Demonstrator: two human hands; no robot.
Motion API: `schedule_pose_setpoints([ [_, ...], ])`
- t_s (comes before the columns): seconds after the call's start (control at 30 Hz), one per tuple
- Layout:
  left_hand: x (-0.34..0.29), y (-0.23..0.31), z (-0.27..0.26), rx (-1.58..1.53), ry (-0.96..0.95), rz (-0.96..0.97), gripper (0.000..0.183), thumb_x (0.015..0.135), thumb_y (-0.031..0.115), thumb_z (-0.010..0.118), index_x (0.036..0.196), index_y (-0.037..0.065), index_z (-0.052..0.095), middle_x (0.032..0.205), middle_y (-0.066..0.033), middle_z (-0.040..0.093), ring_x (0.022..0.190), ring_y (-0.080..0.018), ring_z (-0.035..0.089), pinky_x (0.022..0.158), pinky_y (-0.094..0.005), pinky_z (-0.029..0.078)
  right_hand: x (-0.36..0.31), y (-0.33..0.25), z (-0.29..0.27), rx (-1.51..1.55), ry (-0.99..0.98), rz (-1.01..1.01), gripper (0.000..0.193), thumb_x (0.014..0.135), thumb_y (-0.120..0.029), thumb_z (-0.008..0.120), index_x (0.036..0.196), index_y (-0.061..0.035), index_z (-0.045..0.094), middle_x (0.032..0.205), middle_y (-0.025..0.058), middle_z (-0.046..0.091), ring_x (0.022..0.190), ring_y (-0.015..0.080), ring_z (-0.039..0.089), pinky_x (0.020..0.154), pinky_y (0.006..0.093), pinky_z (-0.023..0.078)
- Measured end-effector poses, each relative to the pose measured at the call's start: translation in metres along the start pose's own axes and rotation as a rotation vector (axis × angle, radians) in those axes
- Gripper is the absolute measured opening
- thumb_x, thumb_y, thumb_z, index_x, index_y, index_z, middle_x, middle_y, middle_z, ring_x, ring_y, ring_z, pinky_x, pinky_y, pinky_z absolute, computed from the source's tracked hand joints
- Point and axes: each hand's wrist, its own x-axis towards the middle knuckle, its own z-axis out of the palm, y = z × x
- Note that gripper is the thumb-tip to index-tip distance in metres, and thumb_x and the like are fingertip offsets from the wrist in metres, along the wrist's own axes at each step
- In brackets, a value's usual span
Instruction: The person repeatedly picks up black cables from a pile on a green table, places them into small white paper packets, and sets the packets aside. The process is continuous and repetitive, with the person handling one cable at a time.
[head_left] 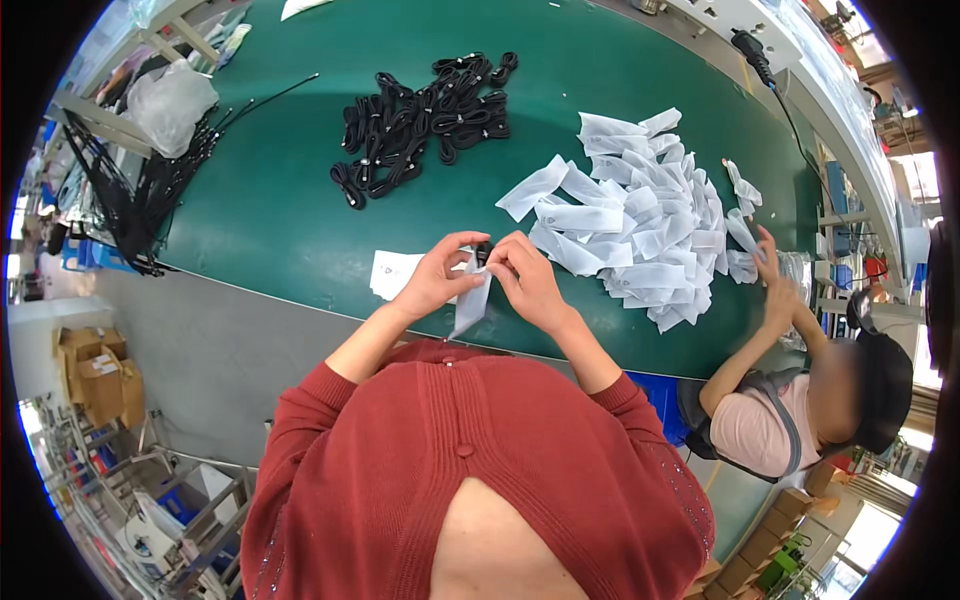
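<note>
My left hand (437,276) pinches a small frosted white bag (470,308) near the table's front edge. The bag hangs down between my two hands. At its mouth shows the end of a black coiled cable (484,251), and my right hand (527,282) has its fingers closed on it there; the rest of the cable is hidden. A stack of flat white bags (393,270) lies beside my left hand, partly under it. Farther back is a heap of tied black cables (420,115). To the right of my right hand spreads a large pile of filled white bags (640,215).
A co-worker (770,410) at the right edge reaches for several white bags (742,190). Long black cables (150,190) and a clear plastic bag (172,105) hang over the left edge of the green table (270,200). A black plug (752,55) with its cord is at the back right.
</note>
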Motion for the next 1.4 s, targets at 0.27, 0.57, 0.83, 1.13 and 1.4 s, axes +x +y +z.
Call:
schedule_pose_setpoints([
  [0.27, -0.002, -0.004, 0.008, 0.113, 0.036, 0.133, 0.046, 0.088, -0.003, 0.059, 0.132, 0.005, 0.046, 0.130, -0.0051, 0.046, 0.109, -0.0140, 0.050, 0.091, -0.0287, 0.045, -0.002, 0.002, 0.000, 0.136, 0.188, 0.015, 0.008, 0.086, 0.001, 0.060, 0.088, -0.0011, 0.053, 0.089, 0.0105, 0.053, 0.072, 0.0231, 0.053, 0.064, 0.0309, 0.045],
  [0.57, 0.000, -0.005, 0.002, 0.304, 0.109, 0.063, 0.024, 0.089, 0.003, 0.060, 0.111, 0.004, 0.053, 0.120, -0.0061, 0.046, 0.106, -0.0141, 0.051, 0.084, -0.0263, 0.048, -0.007, 0.010, 0.009, 0.249, 0.055, 0.039, 0.006, 0.091, -0.001, 0.058, 0.095, -0.0012, 0.053, 0.090, 0.0055, 0.053, 0.074, 0.0131, 0.051, 0.067, 0.0245, 0.043],
  [0.83, 0.010, 0.044, -0.001, 0.798, -0.037, 0.372, 0.019, 0.076, -0.004, 0.067, 0.086, 0.004, 0.053, 0.120, -0.0125, 0.048, 0.092, -0.0233, 0.056, 0.079, -0.0333, 0.050, -0.004, -0.003, -0.005, 0.033, 0.033, 0.038, 0.014, 0.084, 0.004, 0.061, 0.096, -0.0019, 0.057, 0.091, 0.0083, 0.055, 0.081, 0.0176, 0.055, 0.071, 0.0283, 0.046],
  [1.13, 0.001, 0.017, -0.028, 0.765, 0.203, 0.158, 0.021, 0.078, -0.001, 0.067, 0.096, 0.005, 0.058, 0.104, -0.0108, 0.055, 0.098, -0.0268, 0.057, 0.078, -0.0343, 0.051, -0.007, 0.004, -0.079, -0.358, 0.400, 0.132, 0.011, 0.083, 0.002, 0.057, 0.093, -0.0024, 0.058, 0.092, 0.0108, 0.055, 0.084, 0.0277, 0.056, 0.073, 0.0382, 0.046],
  [1.4, -0.026, -0.062, -0.031, 1.143, 0.051, 0.227, 0.031, 0.073, 0.006, 0.073, 0.100, 0.007, 0.058, 0.103, -0.0110, 0.053, 0.099, -0.0306, 0.055, 0.079, -0.0378, 0.050, 0.069, 0.044, 0.000, -0.439, 0.311, -0.071, 0.023, 0.077, -0.003, 0.062, 0.100, -0.0042, 0.061, 0.102, 0.0151, 0.057, 0.099, 0.0334, 0.056, 0.083, 0.0422, 0.047],
])
